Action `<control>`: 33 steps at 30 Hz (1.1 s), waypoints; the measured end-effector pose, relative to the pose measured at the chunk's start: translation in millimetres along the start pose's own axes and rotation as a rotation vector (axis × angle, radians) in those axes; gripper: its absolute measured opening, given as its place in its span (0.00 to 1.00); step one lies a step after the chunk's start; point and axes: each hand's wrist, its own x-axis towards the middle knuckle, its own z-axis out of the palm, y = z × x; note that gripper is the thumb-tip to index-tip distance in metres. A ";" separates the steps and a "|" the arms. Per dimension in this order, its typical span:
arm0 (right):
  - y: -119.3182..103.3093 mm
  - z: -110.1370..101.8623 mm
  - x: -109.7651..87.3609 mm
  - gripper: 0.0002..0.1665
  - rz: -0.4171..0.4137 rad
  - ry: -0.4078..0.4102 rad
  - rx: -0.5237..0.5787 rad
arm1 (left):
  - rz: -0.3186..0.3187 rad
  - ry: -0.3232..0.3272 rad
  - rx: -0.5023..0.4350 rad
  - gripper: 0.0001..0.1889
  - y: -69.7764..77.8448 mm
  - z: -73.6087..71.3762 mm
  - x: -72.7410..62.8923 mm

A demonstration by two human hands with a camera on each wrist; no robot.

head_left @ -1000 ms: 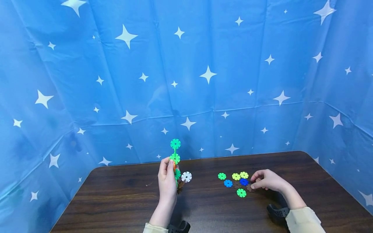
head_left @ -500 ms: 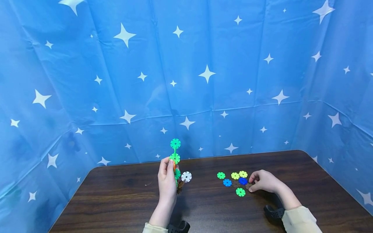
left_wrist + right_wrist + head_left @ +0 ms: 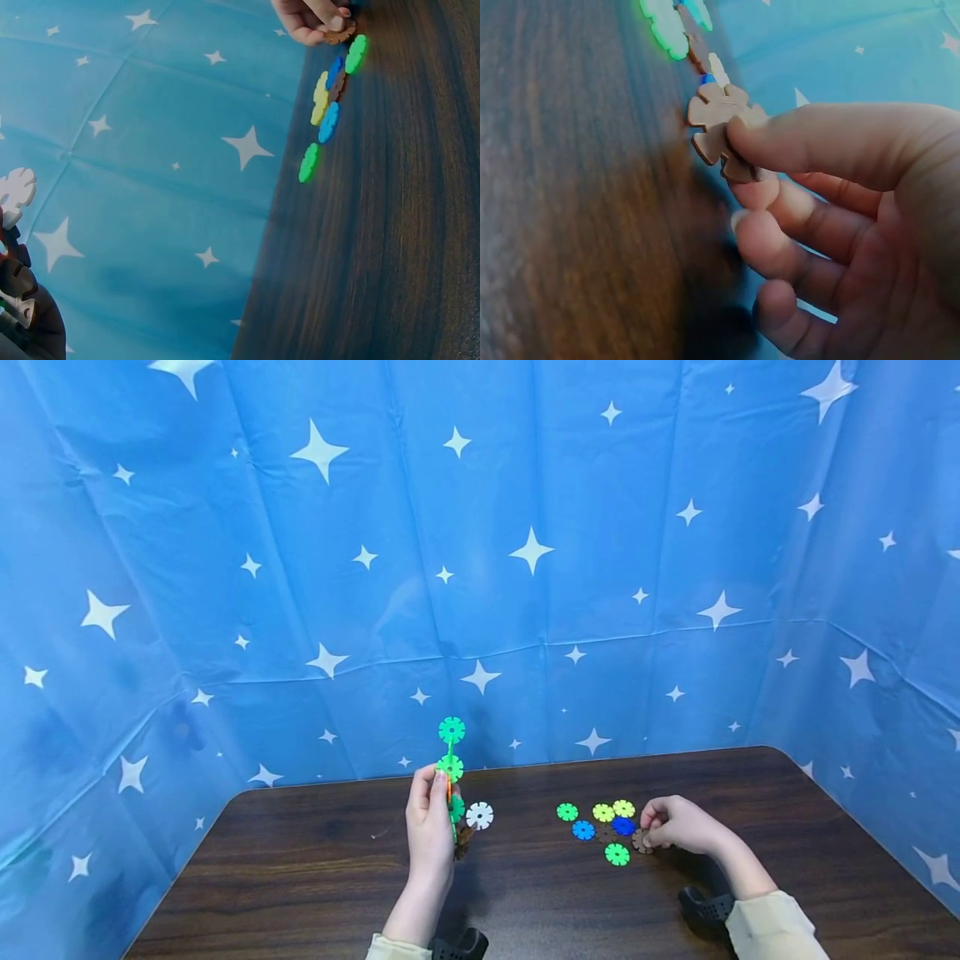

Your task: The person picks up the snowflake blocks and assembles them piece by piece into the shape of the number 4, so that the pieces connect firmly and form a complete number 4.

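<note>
My left hand [image 3: 429, 835] holds up a chain of slotted interlocking discs. Two green discs [image 3: 452, 730] stick out above the fingers; an orange edge, another green disc, brown pieces and a white disc [image 3: 480, 816] show beside and below the thumb. The palm hides part of this chain. In the left wrist view, only the white disc [image 3: 16, 191] and a dark bit of the chain show at the left edge. On the right, my right hand [image 3: 686, 824] pinches a brown slotted disc [image 3: 712, 124] between thumb and index finger, tilted up beside the loose discs.
Left of the right hand lie loose discs on the dark wooden table [image 3: 300, 877]: green [image 3: 617, 854], light blue [image 3: 583, 831], dark blue [image 3: 623, 827], brown [image 3: 605, 833] and yellow [image 3: 603, 812], some overlapping. A blue starred curtain [image 3: 480, 568] hangs behind the table.
My right hand has shifted slightly left and now pinches the brown disc, which shows more of its face than before. The left hand and its chain stay in place.
</note>
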 end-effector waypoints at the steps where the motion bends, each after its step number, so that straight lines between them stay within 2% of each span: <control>1: -1.7 -0.7 0.3 0.07 -0.003 -0.005 0.010 | 0.000 0.000 0.000 0.12 0.3 -0.1 0.4; 7: -21.6 -4.7 3.9 0.07 -0.063 -0.012 0.025 | 0.000 -0.010 -0.006 0.12 0.5 0.9 0.6; 15: -72.5 1.1 20.0 0.09 -0.210 0.012 0.080 | 0.007 -0.013 -0.019 0.13 -1.9 2.2 0.8; 18: -90.1 9.9 27.0 0.10 -0.260 0.006 0.160 | 0.000 -0.008 -0.024 0.12 -2.7 1.8 0.0; 24: -116.6 30.9 38.0 0.12 -0.254 0.019 0.363 | -0.009 -0.011 -0.019 0.12 -1.4 2.0 -0.3; 29: -131.4 50.4 43.5 0.12 -0.276 -0.003 0.459 | 0.002 -0.006 -0.007 0.13 -0.4 1.4 -1.0; 33: -138.3 62.5 44.9 0.11 -0.301 -0.021 0.492 | -0.009 -0.013 0.001 0.12 -1.1 1.6 -0.6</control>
